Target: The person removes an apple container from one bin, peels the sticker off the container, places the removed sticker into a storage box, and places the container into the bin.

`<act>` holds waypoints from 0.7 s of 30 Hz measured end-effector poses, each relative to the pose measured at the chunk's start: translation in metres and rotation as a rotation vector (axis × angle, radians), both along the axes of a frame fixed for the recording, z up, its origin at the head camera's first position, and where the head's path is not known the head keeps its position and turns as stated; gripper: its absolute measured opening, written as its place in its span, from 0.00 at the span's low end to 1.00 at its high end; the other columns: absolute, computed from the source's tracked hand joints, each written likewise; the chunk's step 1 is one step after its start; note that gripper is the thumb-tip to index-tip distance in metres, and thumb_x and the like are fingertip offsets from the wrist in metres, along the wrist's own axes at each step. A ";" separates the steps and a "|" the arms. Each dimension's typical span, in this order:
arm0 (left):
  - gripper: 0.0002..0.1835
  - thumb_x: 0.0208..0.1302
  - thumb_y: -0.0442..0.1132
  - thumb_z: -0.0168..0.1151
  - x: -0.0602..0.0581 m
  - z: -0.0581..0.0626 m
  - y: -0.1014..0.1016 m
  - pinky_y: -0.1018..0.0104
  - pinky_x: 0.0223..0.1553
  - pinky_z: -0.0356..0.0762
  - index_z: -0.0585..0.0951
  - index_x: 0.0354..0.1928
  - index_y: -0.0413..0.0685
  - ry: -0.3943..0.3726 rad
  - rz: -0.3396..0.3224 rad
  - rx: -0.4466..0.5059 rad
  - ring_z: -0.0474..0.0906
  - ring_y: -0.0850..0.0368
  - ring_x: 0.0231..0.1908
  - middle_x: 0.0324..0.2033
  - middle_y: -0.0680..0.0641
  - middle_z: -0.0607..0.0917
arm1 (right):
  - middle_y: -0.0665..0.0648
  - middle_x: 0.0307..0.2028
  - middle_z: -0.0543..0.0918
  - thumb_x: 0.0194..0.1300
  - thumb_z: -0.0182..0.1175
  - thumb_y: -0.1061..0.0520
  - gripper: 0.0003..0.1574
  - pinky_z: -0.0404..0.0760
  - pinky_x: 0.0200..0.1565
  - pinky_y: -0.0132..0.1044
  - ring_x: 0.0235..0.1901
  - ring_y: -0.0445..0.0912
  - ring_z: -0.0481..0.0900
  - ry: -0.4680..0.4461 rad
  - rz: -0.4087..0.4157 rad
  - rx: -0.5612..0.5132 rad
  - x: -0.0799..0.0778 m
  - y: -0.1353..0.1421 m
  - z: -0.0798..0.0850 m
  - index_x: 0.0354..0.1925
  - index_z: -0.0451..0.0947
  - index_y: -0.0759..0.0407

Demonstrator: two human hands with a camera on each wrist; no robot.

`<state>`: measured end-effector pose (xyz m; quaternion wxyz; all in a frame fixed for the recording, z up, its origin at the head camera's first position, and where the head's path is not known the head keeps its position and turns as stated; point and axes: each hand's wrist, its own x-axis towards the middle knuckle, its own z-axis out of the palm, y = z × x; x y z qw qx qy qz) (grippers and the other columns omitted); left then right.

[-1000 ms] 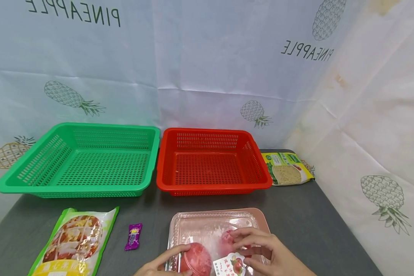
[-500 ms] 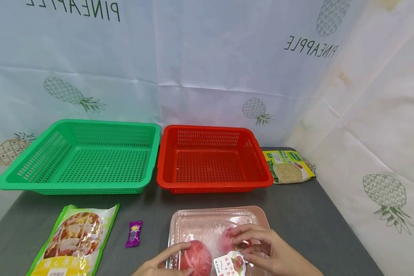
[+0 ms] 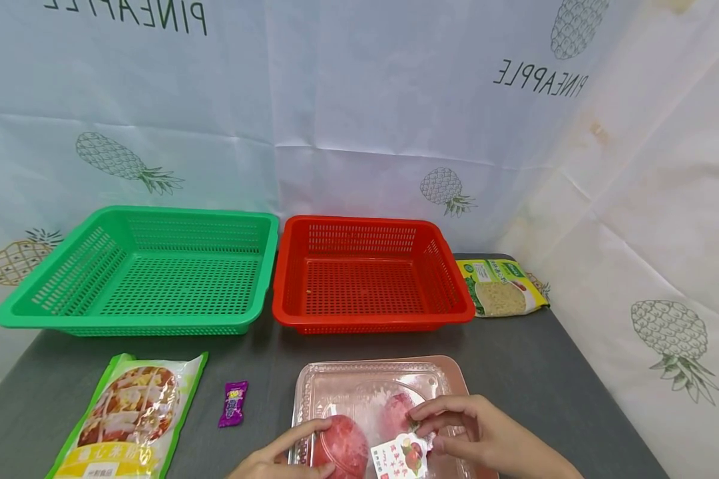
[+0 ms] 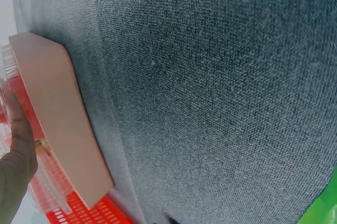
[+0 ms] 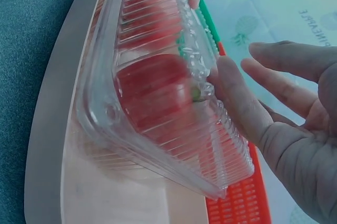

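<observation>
A clear plastic clamshell [image 3: 323, 379] with red fruits in it sits in a shallow pink box [image 3: 455, 376]. Its white label [image 3: 399, 458] reads "APPLE". My left hand [image 3: 275, 462] rests at the clamshell's left side, with index finger and thumb spread over the left red fruit [image 3: 343, 442]. At the right, my right hand [image 3: 479, 429] is loosely bent, its fingertips by the right red fruit [image 3: 397, 414] and the label's edge. In the right wrist view, a fingertip meets the clamshell's ridged edge [image 5: 208, 108], and the other fingers stand spread away from it.
Behind stand a green basket [image 3: 180, 328] and a red basket [image 3: 371, 324]. A yellow-green food bag [image 3: 500, 289] lies right of the red one. On the left of the dark table [image 3: 263, 426] are a larger food pouch [image 3: 126, 412] and a small purple packet [image 3: 233, 404].
My right hand has drawn back to the right, uncovering more of the right fruit and the lid. My left hand stays at the left fruit. The head view has tilted down slightly.
</observation>
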<state>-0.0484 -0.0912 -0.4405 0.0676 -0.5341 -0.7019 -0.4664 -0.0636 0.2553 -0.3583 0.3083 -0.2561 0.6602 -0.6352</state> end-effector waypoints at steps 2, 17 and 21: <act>0.24 0.59 0.37 0.68 0.000 0.000 -0.001 0.77 0.46 0.76 0.78 0.59 0.45 -0.001 -0.004 0.001 0.65 0.54 0.62 0.63 0.40 0.71 | 0.70 0.54 0.76 0.69 0.51 0.69 0.22 0.77 0.52 0.34 0.52 0.47 0.79 -0.015 0.008 -0.004 0.000 0.000 0.000 0.61 0.67 0.74; 0.23 0.60 0.37 0.67 0.001 0.002 -0.001 0.77 0.46 0.76 0.78 0.59 0.45 -0.010 -0.003 -0.010 0.66 0.54 0.61 0.64 0.39 0.69 | 0.64 0.50 0.80 0.71 0.52 0.65 0.18 0.79 0.48 0.31 0.45 0.41 0.79 -0.032 0.014 0.102 -0.001 0.001 0.006 0.57 0.72 0.69; 0.23 0.60 0.35 0.67 0.002 0.001 -0.001 0.77 0.46 0.76 0.78 0.59 0.46 -0.041 -0.008 0.000 0.66 0.54 0.61 0.64 0.38 0.67 | 0.64 0.48 0.81 0.70 0.52 0.65 0.17 0.80 0.46 0.31 0.43 0.41 0.79 -0.023 0.025 0.119 0.000 0.001 0.007 0.56 0.74 0.68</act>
